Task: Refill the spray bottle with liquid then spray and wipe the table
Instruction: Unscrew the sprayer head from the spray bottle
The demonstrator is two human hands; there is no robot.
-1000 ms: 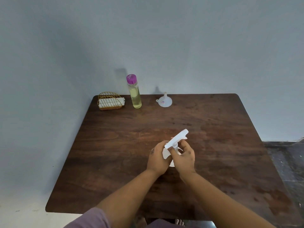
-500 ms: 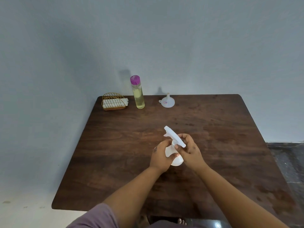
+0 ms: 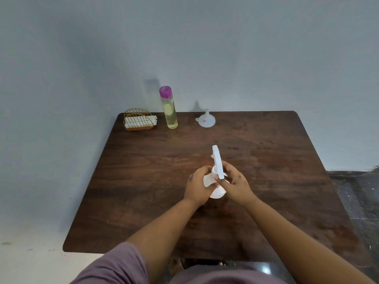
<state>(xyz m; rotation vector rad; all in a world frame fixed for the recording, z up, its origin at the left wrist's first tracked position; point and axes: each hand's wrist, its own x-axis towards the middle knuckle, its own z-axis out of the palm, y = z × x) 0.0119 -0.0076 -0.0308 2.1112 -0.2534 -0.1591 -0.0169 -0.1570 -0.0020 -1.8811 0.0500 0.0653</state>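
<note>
gripping white spray bottle (image 3: 217,192): left hand (image 3: 196,186) body, right hand (image 3: 235,182) nozzle head.

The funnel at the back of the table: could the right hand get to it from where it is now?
Probably yes, once it lets go. The funnel stands alone with bare table between it and the right hand. But that hand grips the spray head of the spray bottle.
</note>
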